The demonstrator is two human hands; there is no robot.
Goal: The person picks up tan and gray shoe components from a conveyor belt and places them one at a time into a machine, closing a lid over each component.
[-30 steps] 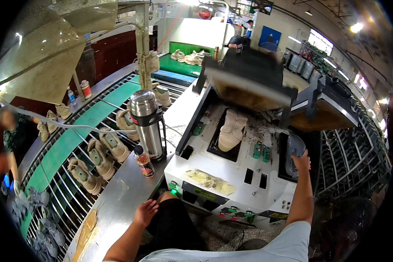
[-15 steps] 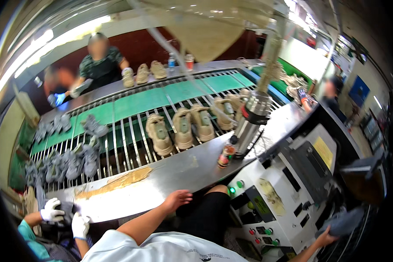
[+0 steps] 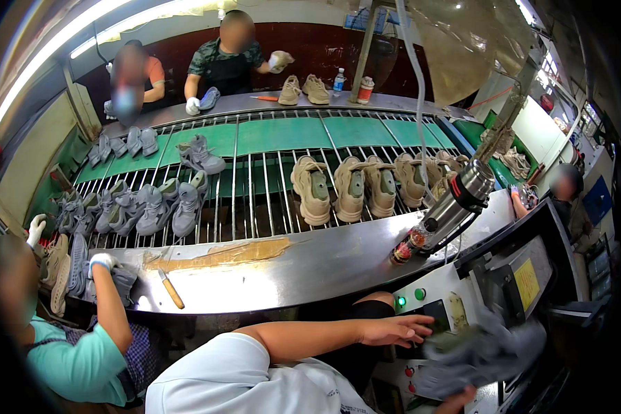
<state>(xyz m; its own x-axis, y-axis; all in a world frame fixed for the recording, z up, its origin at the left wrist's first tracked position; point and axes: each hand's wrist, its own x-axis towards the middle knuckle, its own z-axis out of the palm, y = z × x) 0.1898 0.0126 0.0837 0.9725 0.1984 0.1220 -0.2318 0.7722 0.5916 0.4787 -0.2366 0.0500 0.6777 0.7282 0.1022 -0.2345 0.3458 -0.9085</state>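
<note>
A grey sneaker [image 3: 486,355], smeared by motion, is held low at the right by my right hand [image 3: 457,400]; only part of that hand shows beneath the shoe. My left hand [image 3: 398,330] reaches across toward the sneaker, empty, its fingers apart and just short of the upper. Both hands are in front of a white machine [image 3: 455,290] with a control panel, a lit green lamp [image 3: 401,301] and red buttons.
Beyond the steel ledge [image 3: 255,279] runs a bar conveyor [image 3: 255,200] bearing beige sneakers [image 3: 348,190] and grey sneakers [image 3: 155,207]. A steel flask [image 3: 455,207] and a drink bottle [image 3: 408,246] stand near the machine. A wooden-handled knife [image 3: 171,290] lies beside a co-worker's gloved hand [image 3: 103,262].
My right hand has brought the grey sneaker from the far lower right in toward the machine's front. My left hand has moved right, toward it. The view has turned, and the co-worker at left shows more.
</note>
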